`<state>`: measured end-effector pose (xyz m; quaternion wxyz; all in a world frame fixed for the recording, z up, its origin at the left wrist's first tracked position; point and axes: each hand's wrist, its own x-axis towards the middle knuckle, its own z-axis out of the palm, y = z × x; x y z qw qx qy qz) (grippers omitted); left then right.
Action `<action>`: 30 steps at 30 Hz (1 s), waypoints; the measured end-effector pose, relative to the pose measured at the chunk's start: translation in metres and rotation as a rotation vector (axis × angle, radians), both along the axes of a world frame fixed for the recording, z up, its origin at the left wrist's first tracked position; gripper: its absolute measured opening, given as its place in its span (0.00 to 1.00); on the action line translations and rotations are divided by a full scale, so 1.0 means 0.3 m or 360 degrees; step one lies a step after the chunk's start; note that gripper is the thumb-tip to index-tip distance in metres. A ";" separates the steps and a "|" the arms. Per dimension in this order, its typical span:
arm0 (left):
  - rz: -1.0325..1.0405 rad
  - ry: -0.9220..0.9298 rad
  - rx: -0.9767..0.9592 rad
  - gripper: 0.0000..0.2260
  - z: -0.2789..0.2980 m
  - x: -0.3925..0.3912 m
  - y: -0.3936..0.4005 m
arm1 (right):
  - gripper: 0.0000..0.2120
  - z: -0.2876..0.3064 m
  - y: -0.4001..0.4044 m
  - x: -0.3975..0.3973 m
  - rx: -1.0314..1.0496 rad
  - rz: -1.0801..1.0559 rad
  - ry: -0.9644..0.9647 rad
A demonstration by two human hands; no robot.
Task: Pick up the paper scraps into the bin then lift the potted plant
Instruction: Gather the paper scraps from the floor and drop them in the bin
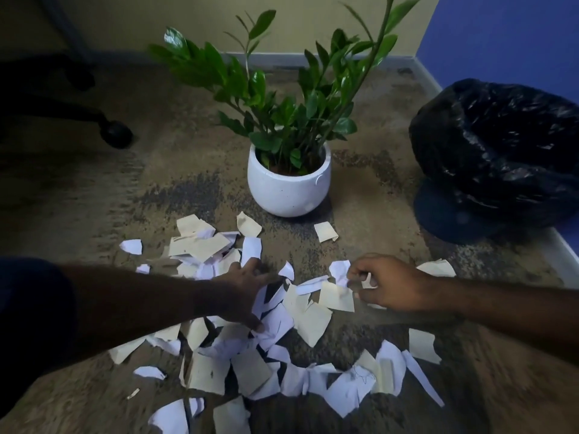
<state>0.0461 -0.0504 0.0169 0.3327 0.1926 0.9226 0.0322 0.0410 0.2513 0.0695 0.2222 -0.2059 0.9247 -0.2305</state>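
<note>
Paper scraps [282, 364] lie strewn across the carpet [94, 214] before the potted plant [289, 180]; left hand [241, 292] spreads wide over them, right hand [387, 283] pinches a few; loose pieces could flutter free short of the bin [498, 151].

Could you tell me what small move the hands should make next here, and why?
Probably carry the pinched scrap over to the black-lined bin: the right hand already pinches a white paper scrap, the left hand is spread on the heap, and the bin stands to the right.
</note>
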 end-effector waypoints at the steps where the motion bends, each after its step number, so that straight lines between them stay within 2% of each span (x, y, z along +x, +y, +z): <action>1: 0.0039 0.0014 0.0027 0.46 -0.005 0.007 -0.001 | 0.10 -0.015 -0.014 0.010 0.0033 0.0049 -0.0011; 4: 0.0145 0.0114 0.0057 0.41 -0.016 0.023 -0.008 | 0.19 -0.065 -0.070 0.045 0.0226 0.0256 -0.0106; 12: 0.0279 0.0104 0.0210 0.16 0.008 0.020 0.013 | 0.23 -0.092 -0.227 0.196 0.0208 0.0595 -0.0169; 16: 0.0287 0.0126 0.0312 0.13 0.014 0.009 0.027 | 0.28 -0.127 -0.249 0.292 0.0169 0.0992 0.0001; 20: 0.0249 0.0144 0.0350 0.14 0.017 0.008 0.039 | 0.23 -0.188 -0.204 0.322 0.0367 0.1314 0.0097; 25: 0.0216 0.0183 0.0399 0.15 0.025 0.012 0.048 | 0.12 -0.229 -0.098 0.276 0.0252 0.1060 0.0131; 30: 0.0235 0.0218 0.0413 0.16 0.020 0.006 0.065 | 0.10 -0.179 -0.018 0.182 0.0184 0.0656 -0.0123</action>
